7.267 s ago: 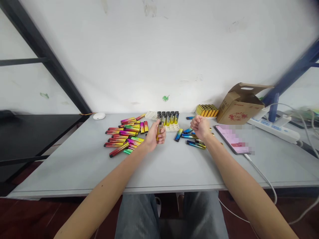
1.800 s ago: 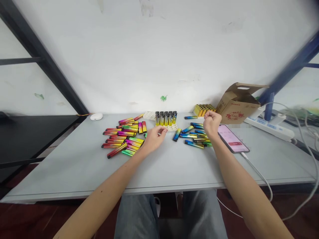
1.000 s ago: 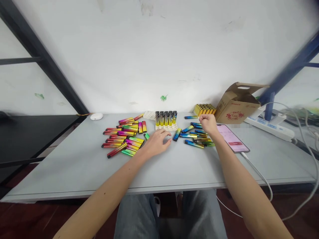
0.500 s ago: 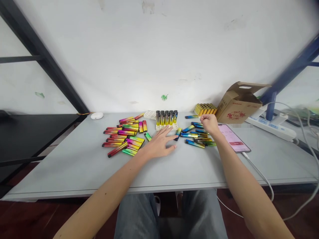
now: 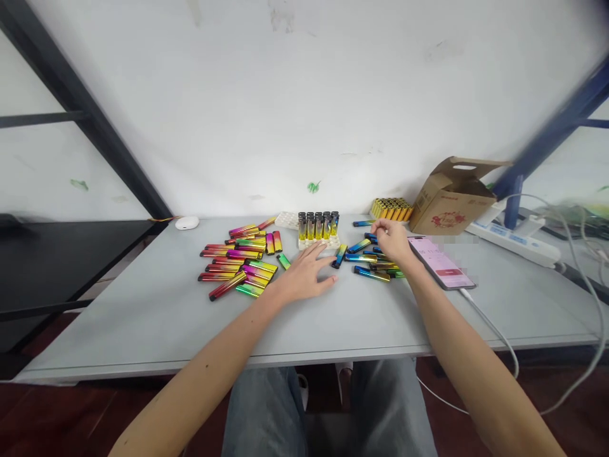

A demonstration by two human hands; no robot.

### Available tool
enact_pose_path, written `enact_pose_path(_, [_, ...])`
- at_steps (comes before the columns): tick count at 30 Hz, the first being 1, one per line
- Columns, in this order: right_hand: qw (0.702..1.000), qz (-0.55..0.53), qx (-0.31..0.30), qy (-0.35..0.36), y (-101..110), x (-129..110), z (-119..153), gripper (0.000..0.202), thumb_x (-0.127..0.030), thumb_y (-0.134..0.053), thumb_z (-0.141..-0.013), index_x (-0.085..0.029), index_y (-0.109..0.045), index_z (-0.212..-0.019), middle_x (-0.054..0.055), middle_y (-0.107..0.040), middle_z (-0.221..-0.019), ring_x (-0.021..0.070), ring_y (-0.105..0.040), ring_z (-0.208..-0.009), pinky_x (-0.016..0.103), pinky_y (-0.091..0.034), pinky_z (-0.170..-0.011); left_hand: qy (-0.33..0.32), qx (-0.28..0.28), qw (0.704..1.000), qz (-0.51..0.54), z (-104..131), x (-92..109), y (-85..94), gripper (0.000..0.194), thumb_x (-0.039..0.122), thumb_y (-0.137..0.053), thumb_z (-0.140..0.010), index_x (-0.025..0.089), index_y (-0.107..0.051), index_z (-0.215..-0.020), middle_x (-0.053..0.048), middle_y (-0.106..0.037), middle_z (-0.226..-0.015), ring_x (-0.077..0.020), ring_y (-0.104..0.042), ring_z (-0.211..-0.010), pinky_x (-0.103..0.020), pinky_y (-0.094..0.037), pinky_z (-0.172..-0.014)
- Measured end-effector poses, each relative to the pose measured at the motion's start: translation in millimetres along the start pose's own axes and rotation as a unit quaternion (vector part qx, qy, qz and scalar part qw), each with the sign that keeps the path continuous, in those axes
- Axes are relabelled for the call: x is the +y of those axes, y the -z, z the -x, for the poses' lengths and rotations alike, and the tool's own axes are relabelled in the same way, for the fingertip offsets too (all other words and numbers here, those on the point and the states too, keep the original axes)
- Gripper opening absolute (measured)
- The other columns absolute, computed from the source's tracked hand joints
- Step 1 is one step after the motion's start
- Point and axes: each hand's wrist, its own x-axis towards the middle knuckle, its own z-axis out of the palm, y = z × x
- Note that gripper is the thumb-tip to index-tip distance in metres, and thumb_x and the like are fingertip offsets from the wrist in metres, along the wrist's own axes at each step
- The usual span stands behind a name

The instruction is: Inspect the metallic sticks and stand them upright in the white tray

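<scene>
Lighters (image 5: 318, 228) stand upright in rows in the white tray (image 5: 332, 244), just beyond your left hand (image 5: 305, 274), which is palm down at the table (image 5: 152, 317) with its fingers spread and released. Your right hand (image 5: 391, 241) bends over the blue lighters (image 5: 360, 258) lying loose right of the tray; its fingers curl inward, and I cannot tell whether they grasp one. Left of your left hand lies a heap of red lighters (image 5: 227, 287) with other colours. Beside your right wrist is the phone (image 5: 442, 261), the box (image 5: 450, 206) beyond it
</scene>
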Motion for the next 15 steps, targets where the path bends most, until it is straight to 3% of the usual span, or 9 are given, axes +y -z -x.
enact_pose_path(3, [0.994, 0.039, -0.019, 0.096, 9, -1, 13, 0.023, -0.017, -0.045, -0.073, -0.019, -0.066, -0.082, 0.008, -0.064, -0.093, 0.0240, -0.059, -0.093, 0.037, -0.046, -0.081, 0.005, 0.013, 1.000, -0.003, 0, -3, -2.4, 0.049, 0.048, -0.052, -0.089, 0.019, -0.059, -0.129, -0.014, -0.039, -0.151, -0.0302, -0.027, -0.144, -0.051, -0.025, -0.117])
enact_pose_path(5, [0.987, 0.066, -0.030, 0.145, 21, 4, 23, 0.021, -0.019, -0.049, -0.077, -0.020, -0.068, -0.085, 0.009, -0.063, -0.102, 0.0256, -0.058, -0.101, 0.042, -0.044, -0.092, 0.012, 0.017, 1.000, -0.010, -1, -3, -3.7, 0.047, 0.046, -0.050, -0.090, 0.019, -0.059, -0.127, -0.014, -0.040, -0.149, -0.0305, -0.028, -0.143, -0.051, -0.026, -0.116])
enact_pose_path(10, [0.964, 0.168, -0.129, 0.164, 52, 18, 43, 0.019, -0.031, -0.057, -0.081, -0.024, -0.074, -0.086, 0.010, -0.061, -0.117, 0.0309, -0.054, -0.114, 0.050, -0.040, -0.100, 0.025, 0.025, 0.999, -0.031, -4, -1, -5.1, 0.045, 0.043, -0.045, -0.092, 0.016, -0.059, -0.125, -0.016, -0.044, -0.144, -0.0304, -0.032, -0.140, -0.049, -0.029, -0.116])
enact_pose_path(15, [0.939, 0.203, -0.205, 0.189, 59, 20, 50, 0.020, -0.037, -0.061, -0.081, -0.027, -0.077, -0.085, 0.009, -0.058, -0.131, 0.0364, -0.040, -0.133, 0.056, -0.037, -0.104, 0.021, 0.041, 0.998, -0.033, -5, 0, -4.5, 0.038, 0.040, -0.047, -0.092, 0.017, -0.062, -0.119, -0.014, -0.048, -0.136, -0.0288, -0.040, -0.133, -0.047, -0.034, -0.112])
